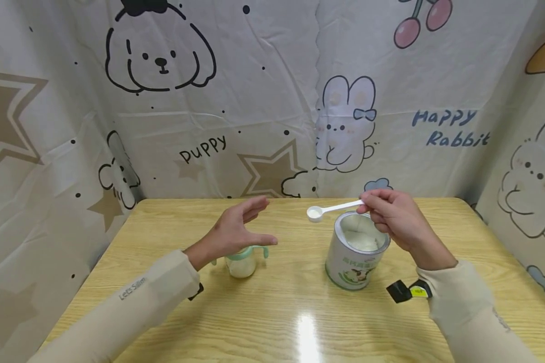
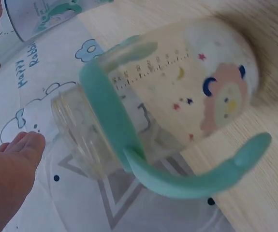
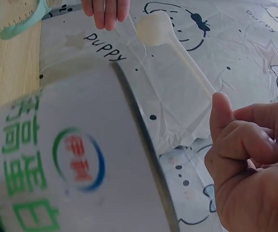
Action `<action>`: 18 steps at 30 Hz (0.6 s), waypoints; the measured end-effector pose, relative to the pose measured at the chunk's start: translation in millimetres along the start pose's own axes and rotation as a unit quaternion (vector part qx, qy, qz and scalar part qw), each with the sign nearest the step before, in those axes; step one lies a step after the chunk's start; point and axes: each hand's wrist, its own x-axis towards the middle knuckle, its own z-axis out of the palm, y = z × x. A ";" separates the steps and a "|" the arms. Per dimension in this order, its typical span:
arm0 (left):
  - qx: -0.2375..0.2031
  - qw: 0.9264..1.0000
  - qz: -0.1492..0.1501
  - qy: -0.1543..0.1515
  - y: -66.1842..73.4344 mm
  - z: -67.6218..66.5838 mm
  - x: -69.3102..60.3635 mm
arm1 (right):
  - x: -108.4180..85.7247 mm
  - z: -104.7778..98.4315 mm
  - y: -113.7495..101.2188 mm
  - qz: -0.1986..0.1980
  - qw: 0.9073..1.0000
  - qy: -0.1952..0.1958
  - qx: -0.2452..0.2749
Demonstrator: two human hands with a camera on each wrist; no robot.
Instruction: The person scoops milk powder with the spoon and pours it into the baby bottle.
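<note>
My right hand (image 1: 392,217) pinches the handle end of a white measuring scoop (image 1: 315,214) just above the powder tin (image 1: 351,264). Pale powder sits in the scoop's bowl. The tin stands upright and uncovered, with white powder (image 1: 363,241) inside. My left hand (image 1: 233,229) is held above the baby bottle (image 1: 241,267), thumb and fingers spread apart, holding nothing. In the left wrist view the bottle (image 2: 177,87) is clear, with a green collar, a green handle (image 2: 201,186) and an uncapped threaded neck (image 2: 76,128). In the head view the left hand hides the bottle's mouth.
Both vessels stand on a light wooden table (image 1: 281,302), the bottle to the left of the tin. A printed curtain (image 1: 263,101) hangs behind the table and along both sides. Black straps (image 1: 401,291) sit at the wrists.
</note>
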 end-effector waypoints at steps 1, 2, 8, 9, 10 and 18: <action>0.001 1.000 0.001 0.002 -0.4 -1.7 -1.4 | 0.8 2.1 -0.6 0.001 1.000 -0.002 -0.002; 0.002 1.000 0.003 0.004 -0.7 -3.4 -2.8 | 1.4 4.2 -1.3 0.003 1.000 -0.004 -0.006; 0.009 1.000 0.004 0.016 -4.6 -13.6 -9.8 | 6.3 15.0 -6.2 0.009 0.999 -0.016 -0.030; 0.010 1.000 0.003 0.017 -5.6 -15.3 -11.1 | 7.4 16.8 -6.9 0.011 0.999 -0.018 -0.030; 0.012 1.000 0.000 0.018 -6.4 -16.9 -12.5 | 8.4 18.7 -7.5 0.012 0.999 -0.020 -0.032; 0.025 0.999 -0.035 0.029 -16.4 -27.5 -25.1 | 15.2 33.8 -11.7 0.015 0.999 -0.041 -0.023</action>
